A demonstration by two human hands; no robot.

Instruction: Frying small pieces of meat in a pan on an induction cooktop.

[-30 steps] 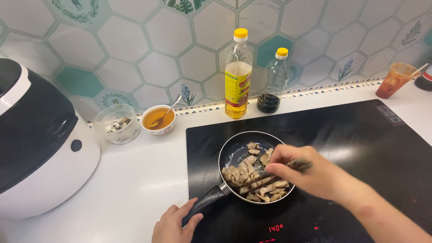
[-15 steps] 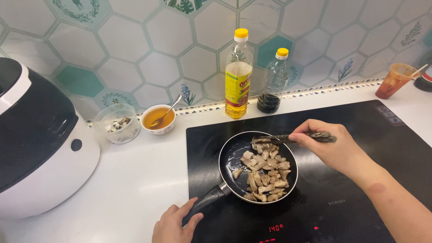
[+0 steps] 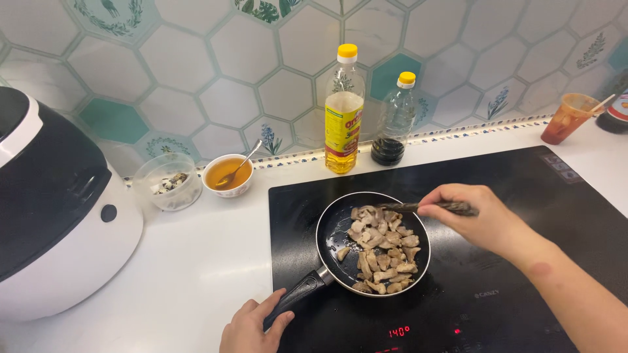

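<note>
Head view: small black round frying pan [image 3: 373, 245] of pale meat pieces [image 3: 383, 252] sits on black glass cooktop [image 3: 523, 216] between hands, left hand [image 3: 252, 325] wrapped around its handle, right hand [image 3: 477, 219] gripping dark utensil [image 3: 428, 207] over pan's right rim.

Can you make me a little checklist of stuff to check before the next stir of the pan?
1. Left hand gripping the pan handle: ok.
2. Right hand holding the dark stirring tool, its tip over the food: ok.
3. Meat pieces all inside the frying pan: ok.
4. Pan sitting flat on the black cooktop: ok.
5. Oil bottle and dark sauce bottle standing clear of the pan: ok.
6. Meat cooked through: cannot tell.
</note>
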